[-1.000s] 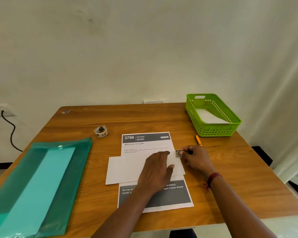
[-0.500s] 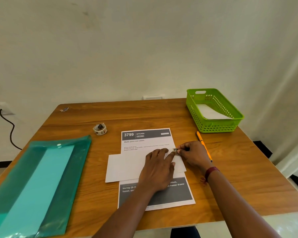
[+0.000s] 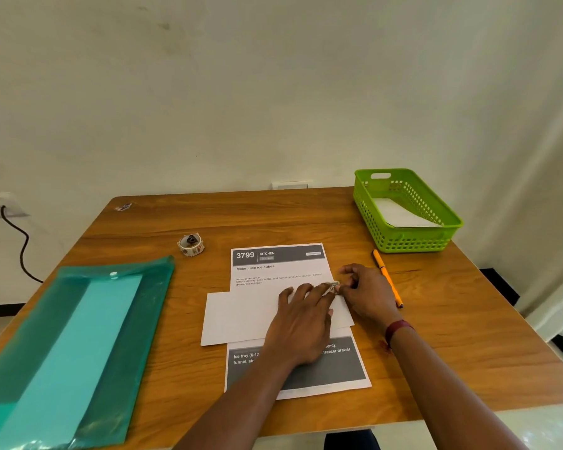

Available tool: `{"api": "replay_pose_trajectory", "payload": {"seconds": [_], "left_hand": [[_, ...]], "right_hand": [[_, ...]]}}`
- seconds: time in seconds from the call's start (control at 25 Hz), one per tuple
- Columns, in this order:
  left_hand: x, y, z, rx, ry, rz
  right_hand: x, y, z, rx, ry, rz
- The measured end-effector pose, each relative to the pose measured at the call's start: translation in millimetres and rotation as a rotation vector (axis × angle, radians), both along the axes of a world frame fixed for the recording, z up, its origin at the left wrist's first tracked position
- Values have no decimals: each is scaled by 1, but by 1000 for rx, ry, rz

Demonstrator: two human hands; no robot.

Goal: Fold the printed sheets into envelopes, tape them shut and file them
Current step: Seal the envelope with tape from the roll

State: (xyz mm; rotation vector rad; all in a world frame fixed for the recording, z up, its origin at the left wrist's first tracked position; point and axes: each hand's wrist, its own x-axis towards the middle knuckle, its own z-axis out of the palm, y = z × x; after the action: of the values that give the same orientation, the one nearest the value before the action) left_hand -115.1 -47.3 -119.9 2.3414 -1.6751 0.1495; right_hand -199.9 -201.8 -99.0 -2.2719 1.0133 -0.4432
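near the middle of the counter (image 3: 452, 336), toward its front edge, lies the printed sheet (image 3: 280, 266), its dark header reading "3799 kitchen" above the line "make juice ice cubes"; a folded white paper (image 3: 238, 316) lies across the sheet's middle and sticks out past its left edge, so only the top and the dark bottom band of the sheet show; the left hand (image 3: 301, 323) rests flat on this folded paper, its fingers (image 3: 306, 292) straight and slightly spread, pressing down; just beside its fingertips, at the paper's upper right corner, the right hand (image 3: 364, 293) pinches a small piece of tape (image 3: 333, 285) between thumb and fingers (image 3: 345, 289), the other fingers loosely curled; whether the tape already touches the paper i cannot tell; a dark red wristband (image 3: 398, 329) sits on the right wrist; an orange pen (image 3: 387, 277) lies just right of that hand, pointing away from the person; a tape roll (image 3: 190, 245) with a printed pattern stands left of the sheet's top edge; a green basket (image 3: 403, 243) sits at the far right corner with a white folded paper (image 3: 400, 214) inside; a teal folder (image 3: 46, 352) lies along the left side; a small scrap (image 3: 123, 207) lies at the far left corner; a black cable (image 3: 23, 248) hangs from a socket on the wall.
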Motion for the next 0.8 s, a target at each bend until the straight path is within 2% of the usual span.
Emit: {"api": "replay_pose_trajectory", "payload": {"seconds": [0.24, 0.8], "left_hand": [[-1, -2, 1, 34, 27, -8], [-5, -1, 2, -24, 66, 25]], "right_hand": [[-7, 19, -12, -329, -11, 29], [-22, 43, -12, -446, -40, 55]]}}
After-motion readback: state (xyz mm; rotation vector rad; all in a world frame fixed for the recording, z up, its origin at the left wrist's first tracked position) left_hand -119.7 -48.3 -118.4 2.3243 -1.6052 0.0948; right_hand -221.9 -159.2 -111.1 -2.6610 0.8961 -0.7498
